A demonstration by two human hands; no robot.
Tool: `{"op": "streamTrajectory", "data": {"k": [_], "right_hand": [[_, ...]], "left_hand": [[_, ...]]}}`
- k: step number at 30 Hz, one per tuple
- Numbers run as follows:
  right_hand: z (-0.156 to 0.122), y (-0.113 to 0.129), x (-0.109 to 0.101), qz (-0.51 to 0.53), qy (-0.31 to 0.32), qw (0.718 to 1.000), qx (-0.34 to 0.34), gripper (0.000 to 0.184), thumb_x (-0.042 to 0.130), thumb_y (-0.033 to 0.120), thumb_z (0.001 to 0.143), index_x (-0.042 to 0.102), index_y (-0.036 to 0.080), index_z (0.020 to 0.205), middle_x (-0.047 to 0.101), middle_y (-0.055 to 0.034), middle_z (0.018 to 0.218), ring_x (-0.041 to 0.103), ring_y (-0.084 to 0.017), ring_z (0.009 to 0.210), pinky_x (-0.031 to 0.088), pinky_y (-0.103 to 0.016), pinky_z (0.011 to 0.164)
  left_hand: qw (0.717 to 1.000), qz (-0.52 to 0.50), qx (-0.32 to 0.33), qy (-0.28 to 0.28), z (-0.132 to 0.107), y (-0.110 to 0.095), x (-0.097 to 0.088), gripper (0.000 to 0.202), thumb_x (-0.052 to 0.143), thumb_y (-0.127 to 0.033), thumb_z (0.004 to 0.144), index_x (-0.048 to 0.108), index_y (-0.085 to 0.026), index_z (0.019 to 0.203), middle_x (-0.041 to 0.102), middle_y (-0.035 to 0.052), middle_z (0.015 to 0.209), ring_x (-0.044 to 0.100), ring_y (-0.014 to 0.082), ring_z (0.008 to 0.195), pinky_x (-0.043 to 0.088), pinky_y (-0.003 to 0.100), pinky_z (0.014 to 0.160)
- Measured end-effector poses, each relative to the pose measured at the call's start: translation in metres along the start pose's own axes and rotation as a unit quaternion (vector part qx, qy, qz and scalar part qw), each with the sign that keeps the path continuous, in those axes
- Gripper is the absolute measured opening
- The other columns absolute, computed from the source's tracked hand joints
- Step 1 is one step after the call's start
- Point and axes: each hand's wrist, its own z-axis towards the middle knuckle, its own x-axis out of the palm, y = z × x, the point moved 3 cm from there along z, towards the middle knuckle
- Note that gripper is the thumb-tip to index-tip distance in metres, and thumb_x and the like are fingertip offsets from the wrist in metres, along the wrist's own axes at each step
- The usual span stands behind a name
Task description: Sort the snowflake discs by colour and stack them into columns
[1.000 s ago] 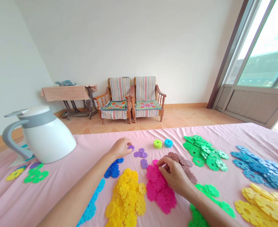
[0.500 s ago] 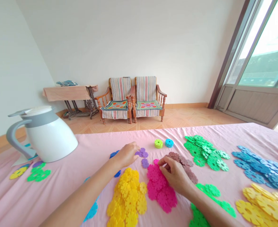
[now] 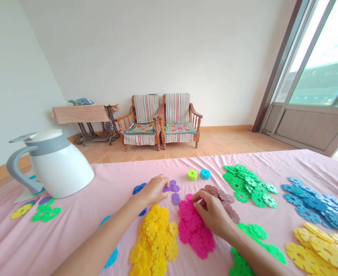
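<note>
My left hand [image 3: 155,189] reaches over the pink cloth, its fingers curled, with the fingertips at a small cluster of purple snowflake discs [image 3: 173,187]. Another purple disc [image 3: 175,198] lies just right of it. My right hand [image 3: 211,212] rests on the pile of pink discs [image 3: 193,230], fingers bent and pinching at the pile's top edge. What the fingers hold is hidden. A yellow disc pile [image 3: 155,239] lies between my two arms. Dark blue discs [image 3: 138,188] show behind my left wrist.
A white jug with a grey handle [image 3: 53,163] stands at the left on the pink tablecloth [image 3: 114,180]. Brown discs [image 3: 225,199], green piles [image 3: 249,184], blue discs [image 3: 318,203], and yellow discs [image 3: 321,249] lie to the right. Two small disc stacks [image 3: 198,174] sit further back.
My left hand has moved right from the far purple disc to the purple cluster, and now covers part of the dark blue discs. My right hand has stayed on the pink pile.
</note>
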Motion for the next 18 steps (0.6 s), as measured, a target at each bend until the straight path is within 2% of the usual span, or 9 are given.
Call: {"op": "streamTrajectory", "data": {"k": [10, 18], "right_hand": [[-0.001, -0.002, 0.001, 0.003, 0.001, 1.0, 0.001, 0.015, 0.044, 0.012, 0.076, 0.058, 0.018, 0.078, 0.053, 0.0032, 0.059, 0.051, -0.011, 0.052, 0.032, -0.021, 0.047], [0.0, -0.002, 0.001, 0.0, 0.002, 1.0, 0.002, 0.015, 0.044, 0.013, 0.077, 0.058, 0.018, 0.078, 0.053, 0.0033, 0.058, 0.051, -0.012, 0.052, 0.032, -0.021, 0.048]], "left_hand": [[0.999, -0.013, -0.053, 0.004, -0.006, -0.003, -0.004, 0.012, 0.059, -0.011, 0.065, 0.063, -0.017, 0.075, 0.058, 0.0014, 0.077, 0.057, 0.0146, 0.07, 0.04, 0.022, 0.065], [0.999, -0.013, -0.046, -0.021, -0.016, -0.009, -0.005, 0.015, 0.059, -0.012, 0.063, 0.057, -0.019, 0.077, 0.057, 0.0012, 0.081, 0.057, 0.0165, 0.077, 0.04, 0.023, 0.067]]}}
